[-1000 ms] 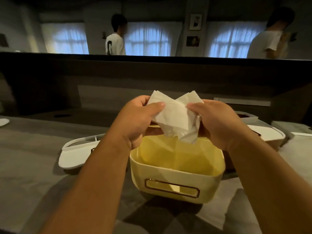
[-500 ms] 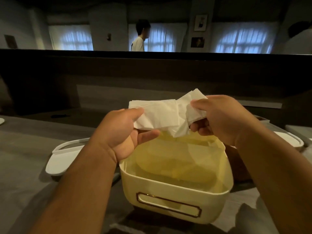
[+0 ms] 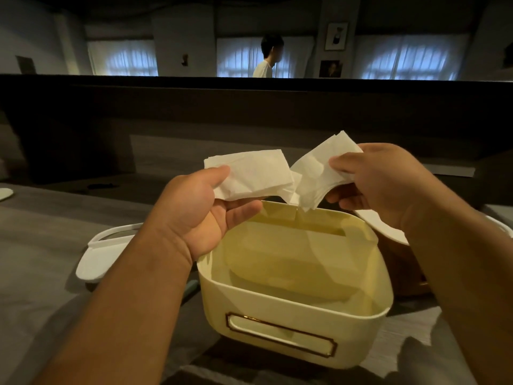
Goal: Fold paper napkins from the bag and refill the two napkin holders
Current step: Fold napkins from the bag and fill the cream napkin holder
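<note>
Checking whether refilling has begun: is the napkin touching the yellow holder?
Cannot tell. In the head view the napkin, held by both hands, hangs with its tip overlapping the holder's far rim.

White napkin (image 3: 258,176), cream holder (image 3: 291,309), grey table (image 3: 41,245).

yellow holder (image 3: 291,309) open-topped below, white lid (image 3: 97,259) left

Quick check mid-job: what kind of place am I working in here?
Probably a cafe or restaurant dining room: a long dark partition behind the grey table, framed pictures between curtained windows, and a napkin holder being refilled.
</note>
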Demonstrator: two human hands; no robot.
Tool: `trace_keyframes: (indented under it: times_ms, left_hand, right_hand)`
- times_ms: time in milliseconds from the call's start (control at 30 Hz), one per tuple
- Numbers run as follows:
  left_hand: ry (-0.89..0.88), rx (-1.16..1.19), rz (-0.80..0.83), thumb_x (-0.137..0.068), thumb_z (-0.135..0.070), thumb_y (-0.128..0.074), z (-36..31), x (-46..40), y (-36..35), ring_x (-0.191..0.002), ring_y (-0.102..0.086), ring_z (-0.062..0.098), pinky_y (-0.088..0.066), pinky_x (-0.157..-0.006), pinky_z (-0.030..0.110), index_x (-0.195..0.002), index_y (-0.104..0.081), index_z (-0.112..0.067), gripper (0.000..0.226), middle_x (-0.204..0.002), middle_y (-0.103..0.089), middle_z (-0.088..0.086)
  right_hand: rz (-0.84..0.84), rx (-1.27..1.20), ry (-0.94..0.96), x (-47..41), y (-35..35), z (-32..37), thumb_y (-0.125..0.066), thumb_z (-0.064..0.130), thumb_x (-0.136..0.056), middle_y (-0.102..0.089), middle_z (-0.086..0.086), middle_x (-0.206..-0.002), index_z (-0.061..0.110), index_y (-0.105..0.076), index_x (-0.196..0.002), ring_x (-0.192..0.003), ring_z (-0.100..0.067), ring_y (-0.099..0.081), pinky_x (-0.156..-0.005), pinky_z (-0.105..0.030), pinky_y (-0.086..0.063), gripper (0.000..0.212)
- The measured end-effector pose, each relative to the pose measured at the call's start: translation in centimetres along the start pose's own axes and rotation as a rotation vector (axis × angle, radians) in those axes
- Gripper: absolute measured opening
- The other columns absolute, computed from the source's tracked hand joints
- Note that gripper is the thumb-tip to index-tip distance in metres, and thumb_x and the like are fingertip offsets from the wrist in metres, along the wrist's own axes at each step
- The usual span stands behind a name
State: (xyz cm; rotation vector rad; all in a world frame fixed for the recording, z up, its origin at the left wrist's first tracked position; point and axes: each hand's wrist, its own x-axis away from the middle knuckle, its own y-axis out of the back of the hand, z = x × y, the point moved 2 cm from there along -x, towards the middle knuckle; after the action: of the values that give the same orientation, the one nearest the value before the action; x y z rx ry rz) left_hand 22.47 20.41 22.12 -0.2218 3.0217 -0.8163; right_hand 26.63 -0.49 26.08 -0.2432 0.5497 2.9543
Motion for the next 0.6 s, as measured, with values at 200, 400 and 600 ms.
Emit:
trace_keyframes:
  times_ms: [200,400,600]
  left_hand:
    - [0.003,-0.014,-0.012,-0.103,-0.02,-0.052,0.1,-0.1,0.0,-0.085,-0.075,0.035,-0.06,-0.055,0.034,-0.125,-0.058,-0.006,0.026,-0.109,-0.073,0.019]
    - [-0.018,-0.018,0.068,-0.099,-0.016,-0.057,0.0,0.3,-0.2,-0.083,-0.075,0.034,-0.062,-0.056,0.038,-0.129,-0.056,-0.004,0.032,-0.116,-0.068,0.022]
    - [-0.035,-0.101,0.175,-0.106,-0.018,-0.041,0.3,0.4,-0.5,-0.099,-0.073,0.031,-0.064,-0.066,0.038,-0.123,-0.066,-0.008,0.032,-0.109,-0.075,0.015]
  right_hand:
    - [-0.042,-0.291,0.12,0.2,2.4,0.7,-0.063,0.02,-0.094,-0.068,-0.018,-0.104,0.004,-0.059,-0.125,-0.076,-0.018,-0.07,-0.068,-0.033,-0.059,0.036]
    - [0.231,-0.644,0.039,1.7,-0.2,1.2,-0.063,0.02,-0.09,-0.068,-0.008,-0.086,0.009,-0.067,-0.104,-0.062,-0.013,-0.063,-0.047,-0.023,-0.045,0.019]
    - [0.238,-0.284,0.021,2.6,-3.8,0.7,-0.068,0.022,-0.094,-0.071,-0.009,-0.098,0.013,-0.063,-0.121,-0.059,-0.012,-0.065,-0.054,-0.023,-0.05,0.029]
